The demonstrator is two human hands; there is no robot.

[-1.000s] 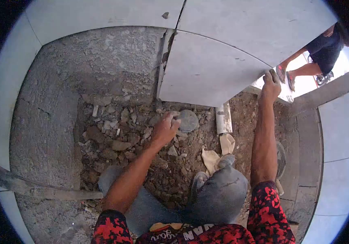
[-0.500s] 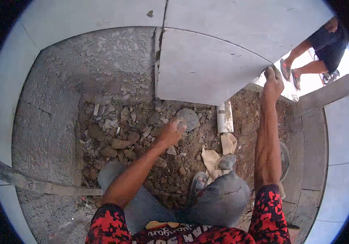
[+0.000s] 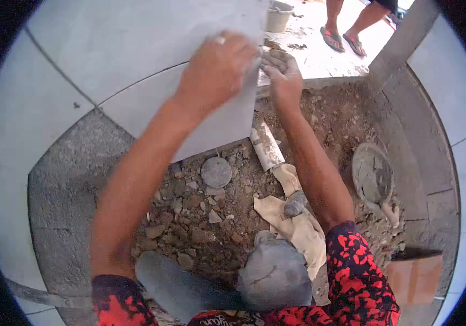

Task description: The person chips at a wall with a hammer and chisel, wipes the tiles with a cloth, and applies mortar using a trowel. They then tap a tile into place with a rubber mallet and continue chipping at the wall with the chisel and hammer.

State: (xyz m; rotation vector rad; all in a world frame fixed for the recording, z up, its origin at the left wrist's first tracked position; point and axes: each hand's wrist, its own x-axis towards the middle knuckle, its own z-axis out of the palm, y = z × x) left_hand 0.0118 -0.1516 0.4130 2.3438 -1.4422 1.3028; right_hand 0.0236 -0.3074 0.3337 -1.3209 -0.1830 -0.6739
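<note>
large pale grey tile [image 3: 227, 122], tilted over rubble [image 3: 195, 223]

A pit of loose earth and broken rubble [image 3: 189, 220] lies open between laid grey floor tiles [image 3: 13, 130] and a rough mortar bed [image 3: 75, 163]. A round grey disc [image 3: 216, 172] sits on the rubble, near a short white pipe [image 3: 266, 148]. A crumpled beige cloth [image 3: 294, 228] spreads from the pipe's lower end. To the right lie a mortar-caked trowel [image 3: 373, 175] and an orange brick [image 3: 413, 277]. Farther off, a grey bucket [image 3: 277, 15] stands near another person's sandalled feet [image 3: 343, 39].
</note>
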